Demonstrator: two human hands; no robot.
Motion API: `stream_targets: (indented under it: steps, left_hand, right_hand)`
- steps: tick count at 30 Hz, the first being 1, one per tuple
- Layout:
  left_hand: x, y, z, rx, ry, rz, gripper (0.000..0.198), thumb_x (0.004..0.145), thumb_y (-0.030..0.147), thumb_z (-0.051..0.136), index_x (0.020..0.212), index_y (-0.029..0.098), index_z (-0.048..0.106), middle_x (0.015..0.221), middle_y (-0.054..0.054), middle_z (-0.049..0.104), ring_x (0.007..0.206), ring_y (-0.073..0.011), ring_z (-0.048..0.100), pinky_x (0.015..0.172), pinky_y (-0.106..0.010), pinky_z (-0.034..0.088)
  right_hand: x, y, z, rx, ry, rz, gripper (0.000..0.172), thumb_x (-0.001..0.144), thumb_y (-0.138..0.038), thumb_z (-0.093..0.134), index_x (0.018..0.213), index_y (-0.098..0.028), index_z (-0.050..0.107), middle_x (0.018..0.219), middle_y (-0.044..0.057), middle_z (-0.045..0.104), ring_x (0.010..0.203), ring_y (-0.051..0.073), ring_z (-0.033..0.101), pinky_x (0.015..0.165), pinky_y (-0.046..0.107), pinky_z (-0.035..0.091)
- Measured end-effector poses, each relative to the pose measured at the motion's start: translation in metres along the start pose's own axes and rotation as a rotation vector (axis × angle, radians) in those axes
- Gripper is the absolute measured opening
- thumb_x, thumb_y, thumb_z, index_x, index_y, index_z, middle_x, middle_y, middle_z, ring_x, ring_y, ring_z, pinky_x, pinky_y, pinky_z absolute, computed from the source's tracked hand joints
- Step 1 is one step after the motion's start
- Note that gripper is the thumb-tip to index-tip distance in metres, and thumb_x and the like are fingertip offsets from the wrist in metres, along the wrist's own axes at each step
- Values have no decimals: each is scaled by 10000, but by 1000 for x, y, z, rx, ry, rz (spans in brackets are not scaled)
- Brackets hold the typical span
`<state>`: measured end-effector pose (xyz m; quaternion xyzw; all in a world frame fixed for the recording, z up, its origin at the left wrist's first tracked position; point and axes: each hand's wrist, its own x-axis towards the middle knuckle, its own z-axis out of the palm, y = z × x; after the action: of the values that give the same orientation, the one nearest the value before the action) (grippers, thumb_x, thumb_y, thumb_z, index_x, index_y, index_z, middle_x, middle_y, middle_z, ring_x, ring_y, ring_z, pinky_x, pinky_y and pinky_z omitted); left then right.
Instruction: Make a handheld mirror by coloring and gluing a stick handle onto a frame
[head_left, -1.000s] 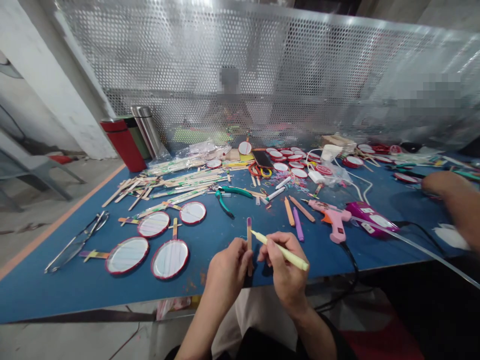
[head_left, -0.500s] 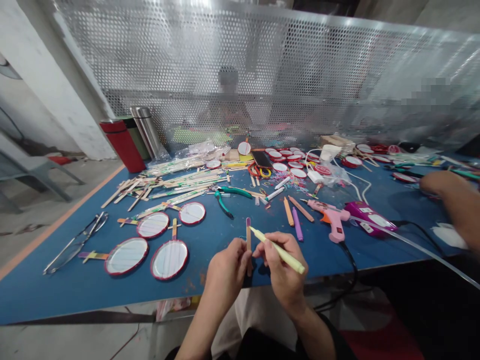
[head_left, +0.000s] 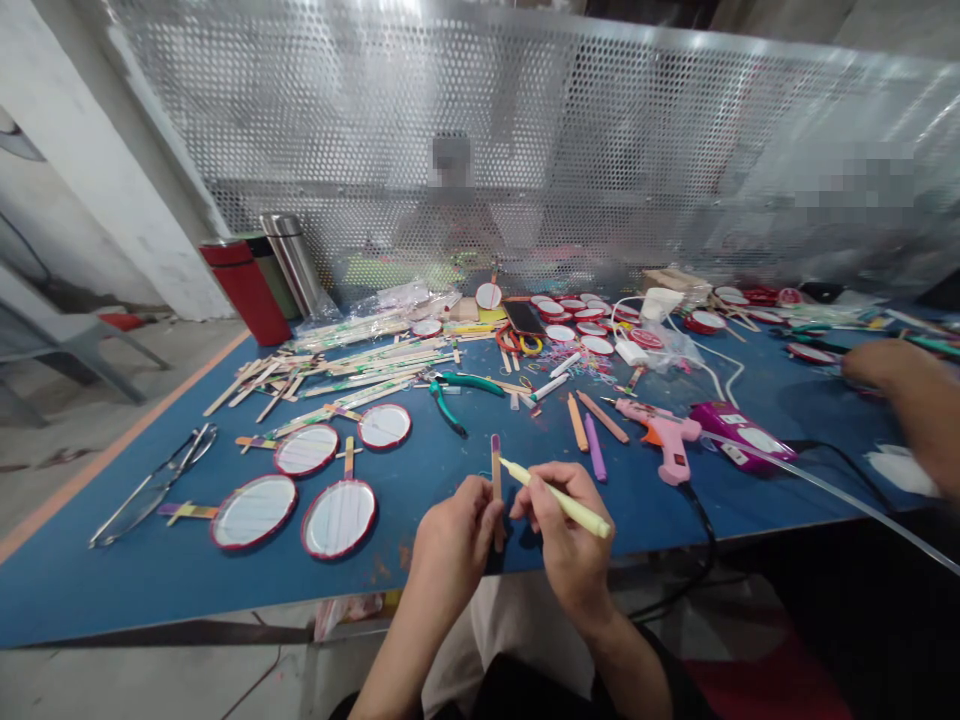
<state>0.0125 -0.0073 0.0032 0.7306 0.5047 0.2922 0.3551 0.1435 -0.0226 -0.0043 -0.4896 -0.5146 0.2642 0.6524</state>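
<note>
Near the table's front edge, my left hand (head_left: 457, 530) is closed on a wooden craft stick (head_left: 496, 462), which stands up with a purple-coloured top end. In my right hand (head_left: 571, 540) is a pale yellow marker (head_left: 562, 500), its tip at the stick's side just below the purple part. Whether the tip touches the wood I cannot tell. Beyond my right hand lie a purple marker (head_left: 595, 448), an orange marker (head_left: 577, 424) and a salmon-coloured one (head_left: 602, 417). To the left rest several round, red-rimmed pieces with coloured stick handles, one of them a white disc (head_left: 338, 520).
A pink glue gun (head_left: 664, 432) and a purple device (head_left: 739, 438) with cords lie right. Teal pliers (head_left: 450, 402), loose sticks (head_left: 367, 365) and glasses (head_left: 154, 485) are left. Flasks (head_left: 244, 290) stand at the back left. Another person's arm (head_left: 907, 390) reaches in from the right.
Almost nothing differs. Both hands keep their hold, and the marker tip stays close to the stick, with only a very slight shift. The other person's arm moves a little.
</note>
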Motion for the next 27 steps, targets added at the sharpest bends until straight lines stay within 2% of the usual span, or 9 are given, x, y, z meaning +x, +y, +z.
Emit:
stream_targets:
  steps: [7, 12, 18, 23, 27]
  left_hand:
    - [0, 0, 0, 5, 4, -7, 161, 915, 288, 381, 795, 228, 470, 658, 24, 619, 601, -141, 576, 606, -228, 385]
    - [-1, 0, 0, 3, 6, 10, 164, 917, 284, 375, 786, 233, 460, 639, 31, 620, 602, -137, 580, 615, -222, 388]
    - [-1, -1, 1, 29, 34, 24, 158, 908, 270, 378, 781, 235, 466, 647, 28, 618, 596, -133, 578, 605, -215, 392]
    - [0, 0, 0, 20, 24, 7, 160, 907, 274, 384, 784, 234, 476, 633, 29, 624, 585, -134, 587, 596, -214, 397]
    - [1, -1, 1, 28, 27, 3, 157, 910, 271, 388, 782, 232, 470, 645, 24, 630, 593, -136, 589, 598, -216, 397]
  right_hand:
    - [0, 0, 0, 14, -2, -3, 97, 927, -279, 532, 881, -206, 576, 610, -52, 600, 510, 87, 562, 470, 191, 428]
    - [-1, -1, -1, 13, -19, 16, 144, 926, -283, 528, 818, -200, 577, 571, -56, 563, 484, 84, 538, 454, 189, 414]
    - [-3, -2, 0, -2, -55, 28, 135, 910, -305, 543, 848, -193, 588, 609, -33, 604, 488, 101, 549, 447, 204, 429]
    - [-2, -2, 1, 7, 30, 13, 141, 916, -302, 534, 834, -194, 572, 572, -46, 589, 470, 103, 559, 431, 200, 418]
    - [-2, -1, 0, 32, 4, 5, 126, 917, -294, 538, 845, -196, 575, 581, -45, 603, 477, 99, 561, 443, 198, 425]
